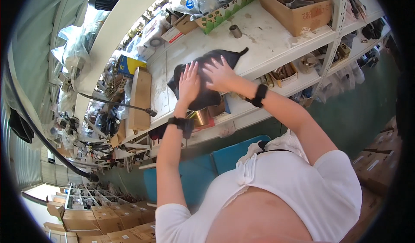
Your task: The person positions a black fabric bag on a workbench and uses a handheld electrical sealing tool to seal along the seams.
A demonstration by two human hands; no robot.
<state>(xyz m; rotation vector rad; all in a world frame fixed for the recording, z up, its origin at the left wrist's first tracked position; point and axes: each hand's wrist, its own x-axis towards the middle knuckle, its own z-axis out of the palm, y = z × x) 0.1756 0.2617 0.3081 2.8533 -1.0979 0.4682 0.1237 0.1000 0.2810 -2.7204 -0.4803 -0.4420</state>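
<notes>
A soft black piece [205,99], either cloth or a plastic bag, lies spread on the white shelf [263,44], with a thin tail sticking out on its right. Flat on its left half rests my left hand [189,83], fingers stretched out. My right hand [219,75] presses on its upper right part with the fingers spread. Neither hand grips the piece. Its near edge hangs over the front of the shelf. What lies under it is hidden.
Beyond the piece stands a small metal sleeve [235,31]. A cardboard box [298,13] with metal parts is at the far right. A long carton [140,99] stands to the left, near a dangling black cable [116,103]. Below is a blue panel [194,167].
</notes>
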